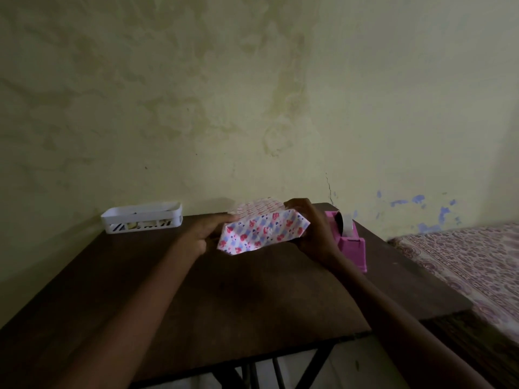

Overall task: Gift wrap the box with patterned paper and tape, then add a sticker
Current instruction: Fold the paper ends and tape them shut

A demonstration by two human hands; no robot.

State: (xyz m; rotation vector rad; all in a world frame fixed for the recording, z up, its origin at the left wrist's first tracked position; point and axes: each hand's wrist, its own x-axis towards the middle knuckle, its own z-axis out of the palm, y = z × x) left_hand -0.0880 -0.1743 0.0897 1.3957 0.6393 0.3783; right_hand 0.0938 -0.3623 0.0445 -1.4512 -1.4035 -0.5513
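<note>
- Fingers [297,204] of the right hand [311,228]: curled over the far top and right end of the patterned paper [261,230], clamping the fold there, probably so it cannot spring open.
- Fingers [223,219] of the left hand [206,237]: closed on the left end of the paper, seemingly pinching the loose flap; light too dim to read the exact contact.
- Box: hidden inside the wrap, no bare side showing. Lies as a parcel near the far edge of the desk [252,299], a little right of the middle. Cannot tell whether flat on the desk or tipped up slightly.
- Far strip of paper standing up behind the parcel, not yet folded down.
- Pink tape dispenser [352,245]: just beside the right hand, by the far right corner. Likely kept there so one hand can tear a strip while the other pins the fold.
- White basket [141,217]: at the far left corner, well apart. Holds something behind its slots, too small to name.
- Bed [463,262] with a patterned sheet beyond the right edge.
- Judged stage: end folds under way; no sticker visible on the parcel.
- Risk: releasing either end before taping lets the creases relax.
</note>
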